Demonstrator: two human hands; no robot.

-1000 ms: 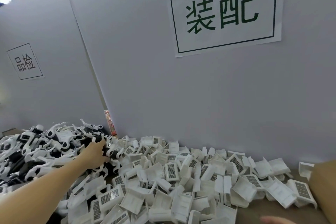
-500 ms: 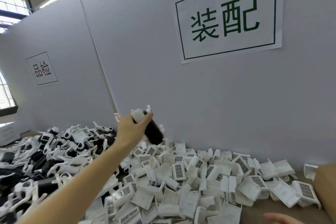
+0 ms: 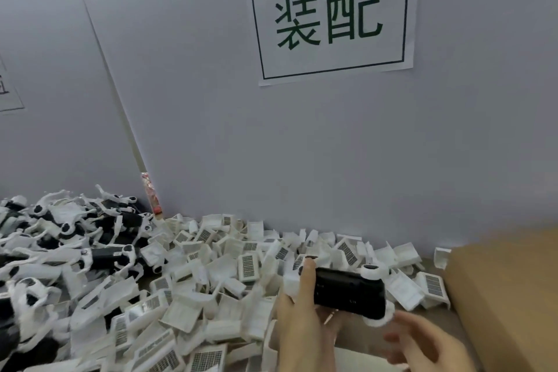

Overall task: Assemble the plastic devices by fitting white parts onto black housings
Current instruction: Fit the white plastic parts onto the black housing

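Grey partition panels back the table (image 3: 356,344), where the left hand (image 3: 302,320) has its grip curled round a black housing (image 3: 350,291) above the near edge, the right hand (image 3: 422,341) spread beside it, so picking a white part (image 3: 249,264) from the pile seems next.

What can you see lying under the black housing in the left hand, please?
Beneath the black housing lie the left hand's palm and white parts from the pile; whatever sits directly below is covered.
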